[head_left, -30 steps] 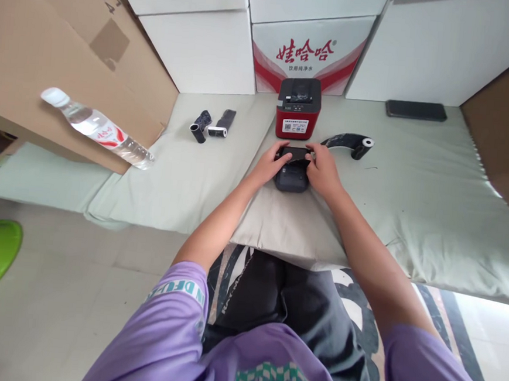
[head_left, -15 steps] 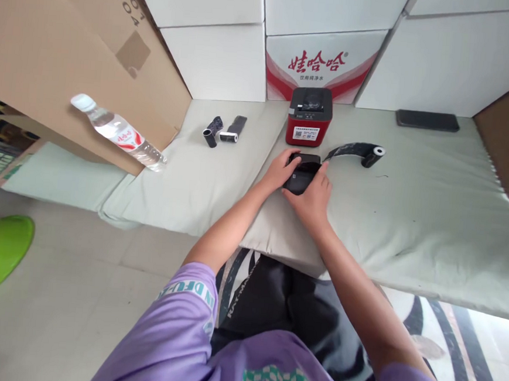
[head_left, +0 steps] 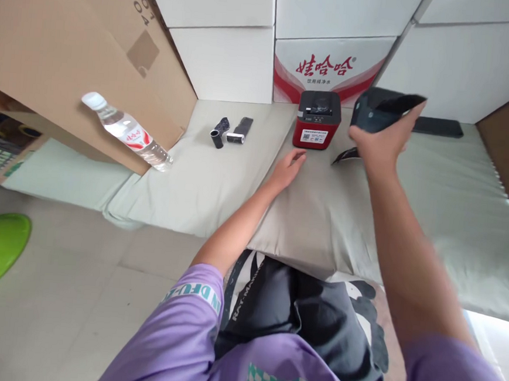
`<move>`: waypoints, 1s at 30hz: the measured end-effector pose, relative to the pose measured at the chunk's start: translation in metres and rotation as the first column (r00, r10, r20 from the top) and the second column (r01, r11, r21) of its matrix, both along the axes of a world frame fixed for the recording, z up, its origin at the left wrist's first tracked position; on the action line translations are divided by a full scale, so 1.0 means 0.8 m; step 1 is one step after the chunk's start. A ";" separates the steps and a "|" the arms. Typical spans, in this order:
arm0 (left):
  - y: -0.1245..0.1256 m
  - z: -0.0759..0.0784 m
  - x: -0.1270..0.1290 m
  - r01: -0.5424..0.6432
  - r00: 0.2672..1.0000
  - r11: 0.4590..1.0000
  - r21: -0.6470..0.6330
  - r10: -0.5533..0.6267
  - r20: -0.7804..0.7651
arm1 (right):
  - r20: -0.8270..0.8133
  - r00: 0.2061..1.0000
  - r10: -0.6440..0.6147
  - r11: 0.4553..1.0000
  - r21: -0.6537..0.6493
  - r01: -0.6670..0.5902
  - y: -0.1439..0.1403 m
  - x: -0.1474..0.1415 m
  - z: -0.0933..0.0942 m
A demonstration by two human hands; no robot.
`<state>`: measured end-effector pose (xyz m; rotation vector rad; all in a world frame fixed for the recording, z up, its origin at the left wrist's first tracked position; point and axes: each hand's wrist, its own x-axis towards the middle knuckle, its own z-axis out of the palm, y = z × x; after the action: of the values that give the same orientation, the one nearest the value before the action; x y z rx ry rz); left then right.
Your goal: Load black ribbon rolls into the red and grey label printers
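My right hand point(head_left: 386, 133) grips a small black box-shaped device point(head_left: 373, 112) with a flap standing up from it, raised above the cushion at the right of a red and black receipt printer point(head_left: 316, 122). Blur hides the device's details. Below the device, a black strip point(head_left: 346, 155) lies on the cushion; the roll it belongs to is hidden behind my right hand. My left hand point(head_left: 288, 168) rests on the cushion in front of the printer, fingers loosely extended and holding nothing.
Two small black rolls point(head_left: 217, 137) point(head_left: 236, 137) lie on the cushion point(head_left: 183, 202) to the left. A water bottle point(head_left: 129, 133) leans by a big cardboard box point(head_left: 93, 54). White boxes point(head_left: 220, 61) line the back, and a black phone-like slab point(head_left: 439, 127) lies at right.
My right hand has lifted the black device up and to the right, away from my left hand. My left hand has let go of it and stayed on the cushion.
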<state>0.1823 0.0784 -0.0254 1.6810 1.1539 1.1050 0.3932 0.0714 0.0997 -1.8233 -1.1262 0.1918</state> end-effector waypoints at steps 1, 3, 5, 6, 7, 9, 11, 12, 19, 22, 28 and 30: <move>-0.001 0.001 0.001 -0.002 1.000 1.000 0.002 0.002 -0.013 | -0.023 0.998 -0.062 0.990 -0.126 0.059 0.024 0.006 0.010; -0.001 0.001 0.001 -0.006 1.000 1.000 0.005 0.006 -0.025 | -0.051 0.993 -0.109 0.958 -0.273 0.091 0.066 0.014 0.017; -0.001 -0.001 0.001 0.001 1.000 1.000 0.005 0.000 -0.026 | -0.068 0.993 -0.091 0.935 -0.350 0.062 0.093 0.017 0.009; 0.000 -0.002 0.001 0.007 1.000 1.000 0.003 -0.007 -0.024 | -0.077 0.994 -0.079 0.928 -0.369 0.045 0.102 0.018 0.001; 0.001 -0.002 0.001 0.014 1.000 1.000 0.000 -0.014 -0.021 | -0.083 0.994 -0.072 0.924 -0.382 0.035 0.109 0.018 -0.007; 0.000 -0.002 0.001 0.023 0.999 1.000 -0.004 -0.023 -0.022 | -0.093 0.993 -0.069 0.920 -0.391 0.028 0.118 0.018 -0.021; -0.003 0.002 0.002 0.019 0.999 1.000 -0.010 -0.019 -0.036 | -0.102 0.992 -0.068 0.915 -0.402 0.021 0.123 0.018 -0.029; -0.006 0.006 0.002 0.014 0.999 1.000 -0.015 -0.015 -0.045 | -0.108 0.992 -0.059 0.913 -0.407 0.010 0.124 0.019 -0.030; -0.026 0.034 0.005 -0.042 0.995 0.995 -0.095 0.033 -0.093 | -0.043 0.999 0.031 0.907 -0.418 -0.046 0.094 0.027 -0.008; -0.027 0.035 0.007 -0.054 0.998 0.994 -0.094 0.050 -0.047 | 0.082 0.995 0.051 0.972 -0.231 -0.031 0.081 0.023 0.000; -0.004 0.026 0.005 -0.201 0.971 0.978 -0.056 0.207 0.117 | -0.148 0.942 0.301 0.953 0.069 -0.294 0.094 -0.016 -0.027; 0.024 0.027 0.006 -0.236 0.943 0.966 -0.101 0.253 0.216 | -0.312 0.907 0.284 0.953 -0.011 -0.303 0.104 -0.033 -0.045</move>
<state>0.1872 0.0975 -0.0041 1.3389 1.2611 1.3527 0.3667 0.1548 0.0637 -1.5966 -1.1737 0.6704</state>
